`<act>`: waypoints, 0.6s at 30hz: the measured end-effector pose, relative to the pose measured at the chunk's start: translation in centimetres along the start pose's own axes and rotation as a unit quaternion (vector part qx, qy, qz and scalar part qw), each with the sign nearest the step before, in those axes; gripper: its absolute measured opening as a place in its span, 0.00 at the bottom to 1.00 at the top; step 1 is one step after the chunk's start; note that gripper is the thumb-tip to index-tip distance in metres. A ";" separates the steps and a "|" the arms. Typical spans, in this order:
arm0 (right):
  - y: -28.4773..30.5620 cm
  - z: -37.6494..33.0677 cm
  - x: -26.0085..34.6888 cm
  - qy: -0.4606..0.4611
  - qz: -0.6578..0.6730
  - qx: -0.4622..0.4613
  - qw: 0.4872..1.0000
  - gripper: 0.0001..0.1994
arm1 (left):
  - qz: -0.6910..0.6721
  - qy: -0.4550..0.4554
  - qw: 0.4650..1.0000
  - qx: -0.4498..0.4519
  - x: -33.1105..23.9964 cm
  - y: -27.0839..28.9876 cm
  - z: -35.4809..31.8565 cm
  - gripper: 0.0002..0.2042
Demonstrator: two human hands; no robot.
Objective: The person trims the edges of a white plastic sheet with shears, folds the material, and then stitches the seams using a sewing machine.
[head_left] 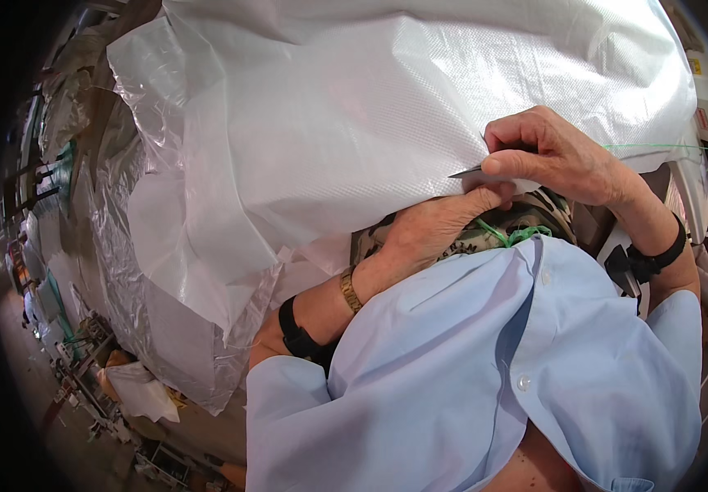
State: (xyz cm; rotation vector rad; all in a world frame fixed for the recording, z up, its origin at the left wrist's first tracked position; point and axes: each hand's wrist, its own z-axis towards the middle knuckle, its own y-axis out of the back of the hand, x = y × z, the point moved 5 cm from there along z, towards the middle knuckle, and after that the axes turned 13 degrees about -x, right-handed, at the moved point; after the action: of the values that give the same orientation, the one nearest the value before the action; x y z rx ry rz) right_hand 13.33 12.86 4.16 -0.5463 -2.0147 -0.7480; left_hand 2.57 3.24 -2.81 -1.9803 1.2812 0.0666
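A large white woven plastic sheet (329, 115) spreads across my lap and the area before me. My right hand (552, 157) is closed around a small tool, with its thin, pointed dark blade (465, 172) jutting left between thumb and fingers. The tool's handle is hidden in my grip. Just below it, my left hand (436, 228) pinches the sheet's near edge, the fingertips partly covered. The blade tip lies over the sheet close to that edge; I cannot tell whether it touches.
Crumpled clear plastic film (137, 271) hangs at the left. A green string (526, 234) is tied at my waist over camouflage cloth (370, 238). Another thin green strand (657, 146) runs off to the right. Assorted gear (83, 361) crowds the lower left.
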 end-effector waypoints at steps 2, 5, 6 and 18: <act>0.2 -0.1 -0.2 -0.006 -0.023 -0.007 1.000 0.22 | -0.001 0.003 1.000 0.012 0.0 -0.2 0.0 0.14; 0.0 0.1 -0.5 -0.021 0.002 0.003 1.000 0.22 | -0.012 0.032 0.999 0.007 0.4 -0.1 0.0 0.14; -0.2 0.0 -0.5 -0.019 0.002 0.003 1.000 0.22 | -0.007 0.035 0.999 0.000 0.4 0.0 0.1 0.14; 0.2 -0.7 -0.3 -0.053 -0.016 0.028 0.998 0.09 | 0.023 0.045 0.999 0.020 -0.4 0.1 -1.3 0.17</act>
State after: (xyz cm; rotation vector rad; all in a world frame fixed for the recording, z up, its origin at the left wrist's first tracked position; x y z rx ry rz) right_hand 14.01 12.50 4.23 -0.5313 -2.1401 -0.6917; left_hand 1.80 2.75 -1.79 -1.9384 1.3759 -0.0253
